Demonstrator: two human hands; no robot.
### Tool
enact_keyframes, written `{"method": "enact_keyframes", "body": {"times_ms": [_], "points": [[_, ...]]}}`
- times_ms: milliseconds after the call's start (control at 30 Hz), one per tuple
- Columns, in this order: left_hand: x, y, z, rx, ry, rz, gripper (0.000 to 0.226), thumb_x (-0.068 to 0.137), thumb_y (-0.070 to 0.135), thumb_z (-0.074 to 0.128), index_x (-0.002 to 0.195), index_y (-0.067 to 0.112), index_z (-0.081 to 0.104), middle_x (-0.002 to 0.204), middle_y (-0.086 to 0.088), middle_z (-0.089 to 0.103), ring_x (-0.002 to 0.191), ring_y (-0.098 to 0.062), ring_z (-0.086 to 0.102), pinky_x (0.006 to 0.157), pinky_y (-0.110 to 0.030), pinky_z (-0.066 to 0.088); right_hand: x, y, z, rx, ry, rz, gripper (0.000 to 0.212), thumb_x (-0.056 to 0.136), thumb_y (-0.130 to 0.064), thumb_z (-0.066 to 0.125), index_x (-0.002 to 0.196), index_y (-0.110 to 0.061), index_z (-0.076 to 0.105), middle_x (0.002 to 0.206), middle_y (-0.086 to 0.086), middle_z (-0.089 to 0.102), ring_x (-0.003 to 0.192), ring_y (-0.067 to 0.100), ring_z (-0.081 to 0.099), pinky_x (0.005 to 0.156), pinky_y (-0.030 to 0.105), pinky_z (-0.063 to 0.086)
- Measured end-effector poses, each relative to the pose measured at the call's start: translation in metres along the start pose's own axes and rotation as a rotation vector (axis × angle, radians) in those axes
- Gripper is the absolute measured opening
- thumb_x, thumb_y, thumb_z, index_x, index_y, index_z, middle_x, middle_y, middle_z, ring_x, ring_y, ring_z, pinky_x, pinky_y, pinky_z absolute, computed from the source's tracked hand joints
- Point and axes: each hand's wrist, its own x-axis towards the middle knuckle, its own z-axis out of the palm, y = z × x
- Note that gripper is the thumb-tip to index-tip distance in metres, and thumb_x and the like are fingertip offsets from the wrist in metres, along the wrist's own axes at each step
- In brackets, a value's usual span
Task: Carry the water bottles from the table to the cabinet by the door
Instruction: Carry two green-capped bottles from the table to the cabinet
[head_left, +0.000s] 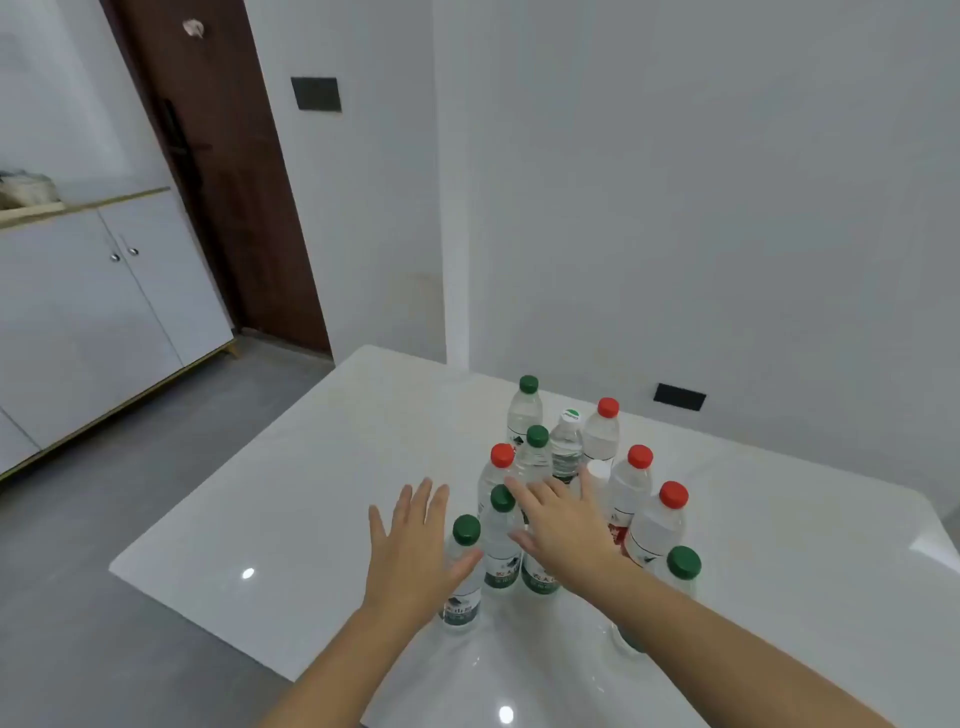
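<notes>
Reaching over the bottles (571, 483) on the table (311, 467), my left hand (415, 551) and right hand (561, 525) spread wide and empty, I next need to grip one each.

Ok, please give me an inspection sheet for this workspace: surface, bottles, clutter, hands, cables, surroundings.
Surface: white glossy table, bare apart from the bottles.
Job's things: bottles stand upright in one tight cluster, with green, red and white caps; one green-capped bottle stands nearest the left hand. None is lifted.
Clutter: nothing seen on the table.
Hands: left hand open, fingers spread, beside the cluster; right hand open, above the front bottles. Neither grips a bottle.
Cables: nothing seen.
Surroundings: white cabinet with closed doors at left, something lying on its top; brown door beside it; grey floor; two dark wall plates.
</notes>
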Motion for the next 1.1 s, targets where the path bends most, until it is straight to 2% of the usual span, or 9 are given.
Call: {"method": "enact_keyframes", "body": {"times_ms": [167,300,400,467,533,633,833,1000,1100], "points": [[0.001,0.009,0.011,-0.110,-0.010,0.016,0.044,0.095,0.056,0.038,0.130,0.029,0.040,0.119,0.014,0.061,0.109,-0.010,0.059,0.118,-0.045,0.013,0.019,-0.008,-0.002,-0.074,0.055,-0.097,0.042,0.099,-0.047,0.044,0.133,-0.022,0.039,0.123,0.001,0.064,0.123,0.027,0.053,0.118,0.061,0.000],[0.000,0.008,0.012,-0.243,0.055,-0.028,0.026,0.097,0.049,0.041,0.108,0.026,0.045,0.097,0.013,0.063,0.086,-0.014,0.059,0.109,-0.034,0.027,0.029,-0.017,-0.004,-0.067,0.052,-0.115,0.033,0.100,-0.044,0.045,0.115,-0.015,0.047,0.100,0.002,0.068,0.098,0.026,0.064,0.120,0.055,0.002],[-0.006,-0.008,0.010,-0.315,0.102,-0.052,0.026,0.097,0.048,0.042,0.106,0.024,0.046,0.086,0.012,0.059,0.074,-0.016,0.055,0.076,-0.027,0.042,0.034,-0.025,0.001,-0.051,0.064,-0.162,0.037,0.098,-0.045,0.047,0.118,-0.013,0.049,0.101,0.003,0.069,0.095,0.024,0.064,0.122,0.045,0.007],[-0.010,-0.024,0.008,-0.353,0.111,-0.071,0.026,0.096,0.049,0.044,0.105,0.024,0.046,0.082,0.010,0.058,0.072,-0.015,0.058,0.063,-0.028,0.043,0.034,-0.032,0.002,0.010,0.069,-0.181,0.039,0.098,-0.043,0.049,0.121,-0.012,0.050,0.109,0.005,0.068,0.100,0.025,0.063,0.118,0.038,0.020],[-0.013,-0.039,0.007,-0.367,0.112,-0.089,0.024,0.096,0.046,0.046,0.105,0.023,0.046,0.079,0.010,0.055,0.071,-0.016,0.057,0.061,-0.028,0.043,0.036,-0.041,0.004,0.116,0.051,-0.165,0.038,0.098,-0.041,0.049,0.124,-0.012,0.048,0.115,0.006,0.066,0.101,0.027,0.061,0.096,0.034,0.040],[-0.015,-0.060,0.004,-0.387,0.113,-0.126,0.023,0.096,0.043,0.050,0.105,0.022,0.047,0.076,0.009,0.054,0.072,-0.019,0.057,0.062,-0.029,0.044,0.040,-0.057,0.004,0.247,0.022,-0.127,0.037,0.099,-0.039,0.050,0.124,-0.013,0.046,0.115,0.006,0.063,0.096,0.031,0.062,0.074,0.038,0.050],[-0.015,-0.100,0.002,-0.396,0.083,-0.142,0.023,0.094,0.047,0.050,0.106,0.028,0.045,0.085,0.011,0.061,0.086,-0.019,0.064,0.071,-0.034,0.051,0.056,-0.072,0.001,0.425,-0.009,-0.118,0.033,0.097,-0.032,0.055,0.122,-0.014,0.046,0.114,0.007,0.059,0.098,0.028,0.058,0.073,0.034,0.043],[-0.020,-0.103,0.013,-0.598,0.072,-0.143,0.022,0.088,0.051,0.058,0.104,0.044,0.045,0.100,0.025,0.062,0.095,-0.007,0.062,0.080,-0.032,0.052,0.051,-0.062,0.024,0.913,0.006,-0.020,0.025,0.090,-0.025,0.068,0.111,-0.020,0.055,0.099,-0.009,0.061,0.086,0.003,0.054,0.077,0.021,0.040],[-0.022,-0.097,0.025,-0.802,0.106,-0.226,0.025,0.087,0.044,0.065,0.105,0.046,0.048,0.104,0.034,0.056,0.101,-0.001,0.057,0.086,-0.029,0.050,0.048,-0.065,0.041,1.170,-0.012,0.061,0.028,0.088,-0.022,0.070,0.111,-0.027,0.055,0.104,-0.019,0.061,0.101,-0.003,0.056,0.090,0.025,0.044]]}}
